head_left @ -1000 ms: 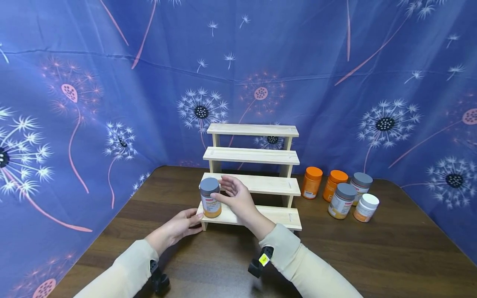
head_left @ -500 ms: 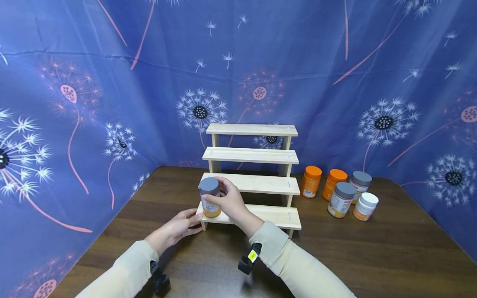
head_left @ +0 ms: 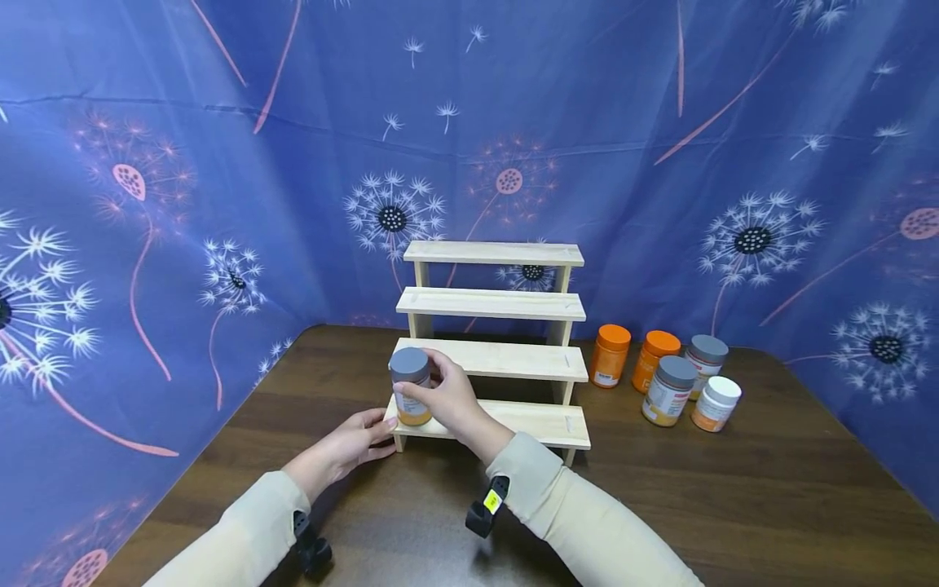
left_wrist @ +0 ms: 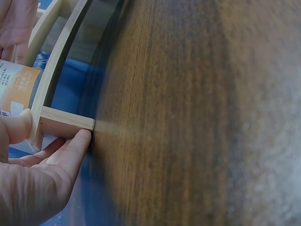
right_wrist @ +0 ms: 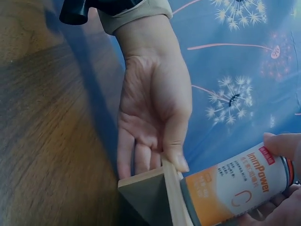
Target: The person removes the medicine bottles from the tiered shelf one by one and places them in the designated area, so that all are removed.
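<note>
A supplement jar (head_left: 410, 389) with a grey lid, a white label and an orange base stands upright at the left end of the lowest step of a pale wooden tiered shelf (head_left: 506, 421). My right hand (head_left: 453, 399) holds the jar from its right side, thumb in front and fingers behind. In the right wrist view the jar's label (right_wrist: 240, 183) reads "ImmPower". My left hand (head_left: 352, 448) grips the left end of that step. The left wrist view has its thumb (left_wrist: 19, 127) at the board's top and fingers underneath, against the short leg (left_wrist: 68, 121).
Right of the shelf stand several more jars: two orange ones (head_left: 610, 356), two with grey lids (head_left: 669, 391) and a small white-lidded one (head_left: 716, 404). All rest on a dark wood table (head_left: 734, 505). A blue dandelion-print cloth (head_left: 623, 196) hangs behind.
My right hand has moved left and closed around the jar, its fingers now behind it. The left hand keeps its grip on the step's end, and the jar stays on the lowest step.
</note>
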### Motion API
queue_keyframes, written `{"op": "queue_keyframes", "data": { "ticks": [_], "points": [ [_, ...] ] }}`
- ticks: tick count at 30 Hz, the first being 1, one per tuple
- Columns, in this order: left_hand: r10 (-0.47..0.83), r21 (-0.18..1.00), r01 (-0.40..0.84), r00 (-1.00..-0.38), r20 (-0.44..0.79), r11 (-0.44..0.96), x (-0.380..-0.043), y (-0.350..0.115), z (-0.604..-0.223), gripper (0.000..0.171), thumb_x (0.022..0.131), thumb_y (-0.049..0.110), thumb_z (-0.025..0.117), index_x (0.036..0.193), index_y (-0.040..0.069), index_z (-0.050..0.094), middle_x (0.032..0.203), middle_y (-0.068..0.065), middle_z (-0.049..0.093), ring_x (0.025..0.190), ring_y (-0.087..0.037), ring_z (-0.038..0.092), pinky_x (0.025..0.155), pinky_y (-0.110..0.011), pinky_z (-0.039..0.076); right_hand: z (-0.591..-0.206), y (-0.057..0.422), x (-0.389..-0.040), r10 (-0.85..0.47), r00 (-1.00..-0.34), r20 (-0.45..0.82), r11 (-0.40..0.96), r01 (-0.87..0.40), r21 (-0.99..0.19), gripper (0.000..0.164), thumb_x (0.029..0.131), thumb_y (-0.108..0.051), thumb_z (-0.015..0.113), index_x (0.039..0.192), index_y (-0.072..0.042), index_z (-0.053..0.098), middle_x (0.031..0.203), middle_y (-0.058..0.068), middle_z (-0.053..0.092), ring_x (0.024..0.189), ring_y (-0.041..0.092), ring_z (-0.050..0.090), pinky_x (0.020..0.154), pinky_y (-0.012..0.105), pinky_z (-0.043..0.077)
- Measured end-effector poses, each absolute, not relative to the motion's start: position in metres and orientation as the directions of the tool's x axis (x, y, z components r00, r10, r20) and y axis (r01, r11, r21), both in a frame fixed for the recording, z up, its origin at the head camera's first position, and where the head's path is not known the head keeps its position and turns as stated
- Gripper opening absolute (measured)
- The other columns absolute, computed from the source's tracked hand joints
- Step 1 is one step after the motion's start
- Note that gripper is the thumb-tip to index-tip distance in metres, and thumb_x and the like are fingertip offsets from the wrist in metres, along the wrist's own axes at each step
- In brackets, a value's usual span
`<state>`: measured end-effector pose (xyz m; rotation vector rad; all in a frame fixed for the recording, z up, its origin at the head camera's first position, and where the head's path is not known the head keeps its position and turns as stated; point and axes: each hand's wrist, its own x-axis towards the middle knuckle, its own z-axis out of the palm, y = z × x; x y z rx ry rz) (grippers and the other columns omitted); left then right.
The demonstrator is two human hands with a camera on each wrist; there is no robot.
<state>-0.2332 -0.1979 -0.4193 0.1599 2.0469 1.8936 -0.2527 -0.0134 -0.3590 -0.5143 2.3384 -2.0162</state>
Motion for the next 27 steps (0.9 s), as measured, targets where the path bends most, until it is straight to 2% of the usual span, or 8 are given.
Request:
{"op": "queue_keyframes", "data": {
  "ticks": [15, 22, 24, 27],
  "points": [
    [0.287, 0.983, -0.150, -0.942, -0.174, 0.104, -0.231, -0.196, -0.419, 0.050, 0.104, 0.017, 0.043, 0.142, -0.014, 0.030, 0.132, -0.023, 0.053, 0.122, -0.024, 0.052, 0.106, -0.044, 0.048, -0.356, -0.015, -0.250, -0.260, -0.947, 0.191, 0.139, -0.233, -0.963, 0.058, 0.082, -0.022, 0.079, 0.134, -0.013, 0.055, 0.124, 0.006, 0.063, 0.118, 0.023, 0.056, 0.108, 0.044, 0.045],
    [0.253, 0.971, -0.203, -0.940, -0.229, 0.123, -0.226, -0.196, -0.417, 0.050, 0.105, 0.015, 0.040, 0.144, -0.012, 0.027, 0.141, -0.031, 0.042, 0.133, -0.040, 0.043, 0.107, -0.046, 0.046, -0.355, -0.013, -0.249, -0.308, -0.938, 0.157, 0.157, -0.213, -0.964, 0.058, 0.082, -0.021, 0.079, 0.134, -0.013, 0.055, 0.125, 0.005, 0.063, 0.120, 0.023, 0.055, 0.108, 0.044, 0.044],
    [0.241, 0.971, -0.204, -0.943, -0.229, 0.127, -0.226, -0.195, -0.416, 0.050, 0.105, 0.015, 0.040, 0.144, -0.012, 0.026, 0.142, -0.031, 0.040, 0.133, -0.041, 0.041, 0.107, -0.047, 0.046, -0.353, -0.011, -0.250, -0.316, -0.936, 0.156, 0.165, -0.216, -0.962, 0.058, 0.082, -0.021, 0.079, 0.134, -0.013, 0.055, 0.125, 0.005, 0.063, 0.120, 0.023, 0.055, 0.108, 0.045, 0.044],
    [0.245, 0.975, -0.184, -0.947, -0.209, 0.121, -0.227, -0.192, -0.415, 0.051, 0.105, 0.016, 0.041, 0.144, -0.013, 0.026, 0.140, -0.030, 0.043, 0.130, -0.035, 0.045, 0.107, -0.046, 0.046, -0.350, -0.005, -0.253, -0.297, -0.944, 0.146, 0.178, -0.205, -0.962, 0.057, 0.081, -0.022, 0.079, 0.133, -0.015, 0.056, 0.124, 0.005, 0.064, 0.120, 0.023, 0.056, 0.108, 0.045, 0.044]
  ]
}}
